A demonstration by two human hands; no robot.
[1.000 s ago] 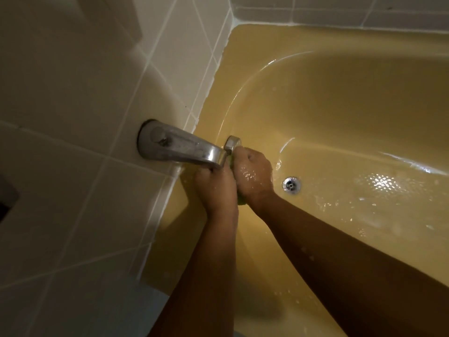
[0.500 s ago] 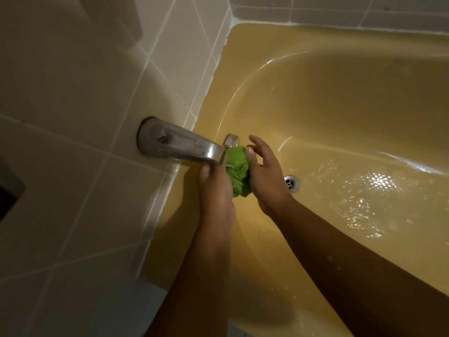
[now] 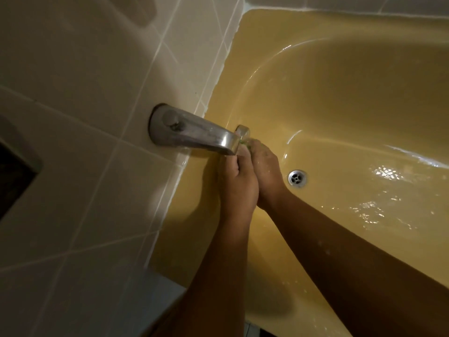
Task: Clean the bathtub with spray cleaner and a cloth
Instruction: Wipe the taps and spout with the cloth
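- The left hand (image 3: 237, 183) and the right hand (image 3: 266, 172) were pressed side by side directly under the mouth of the metal spout (image 3: 194, 136), inside the yellow bathtub (image 3: 340, 93).
- Both hands were closed, fingers curled inward and bunched round the green cloth (image 3: 243, 142).
- Only a thin green sliver of the cloth showed, at the fingertips just below the spout's tip; the rest was hidden between the two hands.
- The left hand lay on the wall side of the spout's mouth, its knuckles touching the underside of the tip; the right hand lay on the tub side, touching the left.
- The spout stuck out from the pale tiled wall (image 3: 97, 81) over the tub's end.
- A round metal fitting (image 3: 243, 130) sat on the tub wall just behind the spout's tip.
- The drain (image 3: 297, 178) lay in the tub floor, near the spout and just beyond the right hand.
- Farther from the spout than the drain, water (image 3: 388, 181) glinted on the tub floor.
- Both hands looked wet.
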